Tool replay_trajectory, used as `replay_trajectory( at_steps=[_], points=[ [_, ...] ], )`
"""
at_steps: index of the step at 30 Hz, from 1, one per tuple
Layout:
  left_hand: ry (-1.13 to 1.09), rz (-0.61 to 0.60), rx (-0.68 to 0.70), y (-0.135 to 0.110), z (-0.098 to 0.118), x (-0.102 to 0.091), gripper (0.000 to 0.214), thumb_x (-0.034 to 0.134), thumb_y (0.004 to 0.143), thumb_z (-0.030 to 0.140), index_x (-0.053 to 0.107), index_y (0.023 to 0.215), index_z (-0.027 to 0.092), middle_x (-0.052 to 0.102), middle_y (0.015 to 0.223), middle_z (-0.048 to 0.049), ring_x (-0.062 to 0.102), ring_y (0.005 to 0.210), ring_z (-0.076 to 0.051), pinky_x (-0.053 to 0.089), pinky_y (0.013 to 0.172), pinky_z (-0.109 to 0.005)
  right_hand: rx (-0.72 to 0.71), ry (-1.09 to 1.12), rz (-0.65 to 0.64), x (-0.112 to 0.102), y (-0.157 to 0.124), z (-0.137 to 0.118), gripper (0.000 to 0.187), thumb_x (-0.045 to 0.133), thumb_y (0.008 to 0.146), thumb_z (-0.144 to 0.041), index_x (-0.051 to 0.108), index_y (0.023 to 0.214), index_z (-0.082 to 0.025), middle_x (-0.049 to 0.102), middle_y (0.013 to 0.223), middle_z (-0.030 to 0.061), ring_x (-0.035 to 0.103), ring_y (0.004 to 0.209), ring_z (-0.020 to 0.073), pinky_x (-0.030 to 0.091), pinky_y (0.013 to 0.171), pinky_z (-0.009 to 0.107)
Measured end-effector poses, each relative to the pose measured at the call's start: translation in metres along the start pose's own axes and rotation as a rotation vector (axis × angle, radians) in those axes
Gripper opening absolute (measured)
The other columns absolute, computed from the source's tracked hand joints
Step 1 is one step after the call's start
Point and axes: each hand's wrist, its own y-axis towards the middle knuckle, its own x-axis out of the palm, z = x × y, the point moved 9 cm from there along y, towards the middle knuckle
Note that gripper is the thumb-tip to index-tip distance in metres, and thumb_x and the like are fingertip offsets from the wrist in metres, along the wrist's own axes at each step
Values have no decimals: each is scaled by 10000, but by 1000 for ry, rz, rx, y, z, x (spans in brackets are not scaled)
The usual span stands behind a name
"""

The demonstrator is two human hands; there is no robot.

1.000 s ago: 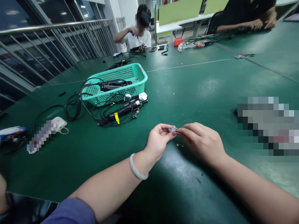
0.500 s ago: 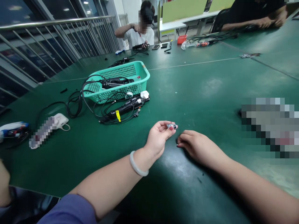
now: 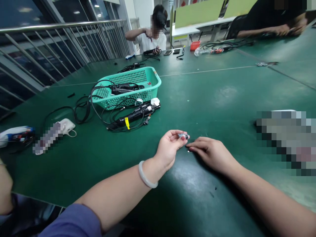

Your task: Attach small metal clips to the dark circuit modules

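My left hand [image 3: 170,148] pinches a small silver-and-black electronic part [image 3: 183,135] between thumb and fingertips, just above the green table [image 3: 222,92]. A pale bangle sits on that wrist. My right hand [image 3: 212,153] rests low on the table right beside it, fingers pressed together on a tiny dark piece [image 3: 189,150] lying on the surface.
A teal plastic basket [image 3: 150,86] with black cables stands at the back left, with a black tool [image 3: 134,115] with a yellow tag in front of it. White and blurred items lie at the far left and right. Other people sit at the far end.
My right hand left the small part in my left hand, dropped to the table, and now pinches the tiny piece lying there. The view drifted slightly.
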Motion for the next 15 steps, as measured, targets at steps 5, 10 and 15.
replay_trajectory(
  at_steps=[5, 10, 15],
  points=[
    [9, -12, 6, 0, 0, 0, 185, 708, 665, 109, 596, 811, 125, 662, 879, -47, 627, 846, -127, 449, 847, -312, -7, -11, -37, -2, -2, 3, 200, 529, 854, -331, 694, 898, -226, 687, 916, 44, 641, 825, 172, 519, 759, 315],
    [-1, -14, 15, 1, 0, 0, 212, 702, 650, 72, 589, 821, 126, 664, 881, -41, 631, 853, -121, 436, 887, -313, -36, -131, -23, 1, -3, -4, 231, 446, 883, -244, 650, 789, -193, 650, 836, 57, 619, 727, 159, 513, 689, 303],
    [-7, -14, -10, 1, -1, 0, 245, 690, 662, 55, 602, 877, 133, 661, 894, -37, 637, 847, -124, 439, 892, -324, -40, -206, -28, -1, -5, -5, 230, 430, 886, -207, 636, 787, -186, 631, 819, 52, 612, 705, 156, 504, 674, 297]
  ],
)
